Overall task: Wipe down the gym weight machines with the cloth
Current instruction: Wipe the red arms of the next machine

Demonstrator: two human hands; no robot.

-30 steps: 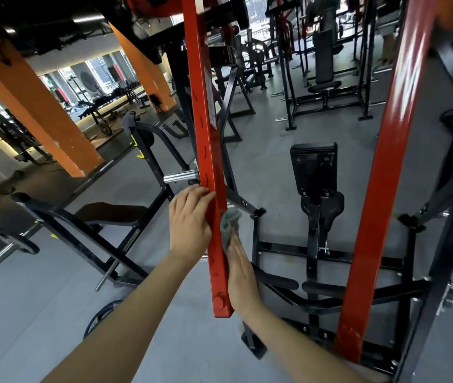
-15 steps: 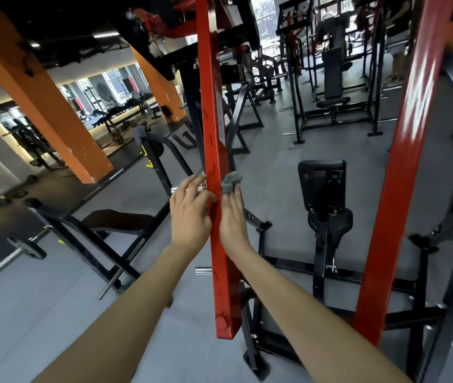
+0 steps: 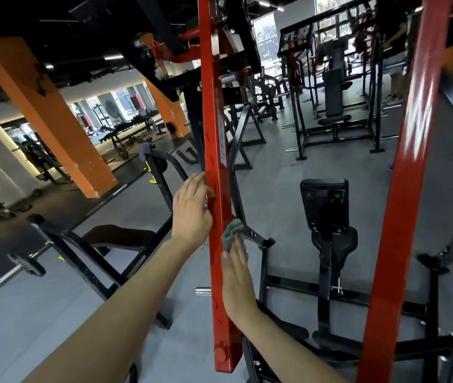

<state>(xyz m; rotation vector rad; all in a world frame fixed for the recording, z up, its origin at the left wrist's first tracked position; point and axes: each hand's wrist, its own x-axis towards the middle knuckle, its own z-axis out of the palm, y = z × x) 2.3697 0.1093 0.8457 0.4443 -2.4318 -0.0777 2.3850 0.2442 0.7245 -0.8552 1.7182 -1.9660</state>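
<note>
Far left stands an orange pillar (image 3: pixel 45 114), and nearer, a black bench (image 3: pixel 117 236) that no hand or cloth is touching. The left hand (image 3: pixel 192 208) lies against the left face of the red bar (image 3: pixel 218 161). Its fingers (image 3: pixel 196 181) are straight and a little apart, steadying the bar rather than gripping it.

The cloth (image 3: pixel 232 232), grey and bunched, sits on the right face of that bar, in its lower half. The right hand (image 3: pixel 237 277) presses it there with a flat palm. Its fingers (image 3: pixel 235 247) are straight and together, and the cloth pokes out past their tips (the thumb is hidden, so I cannot tell whether it hooks the cloth).

The work looks to be mid-wipe on this one bar. The bar shines along its length, but nothing shows which stretches are already cleaned.

To the right, the black seat (image 3: pixel 325 205) and its frame, the second bar (image 3: pixel 402 189) and the racks (image 3: pixel 336 106) at the far right all lie away from the cloth. I judge most of the task is left, with this bar to finish and then many machines.
</note>
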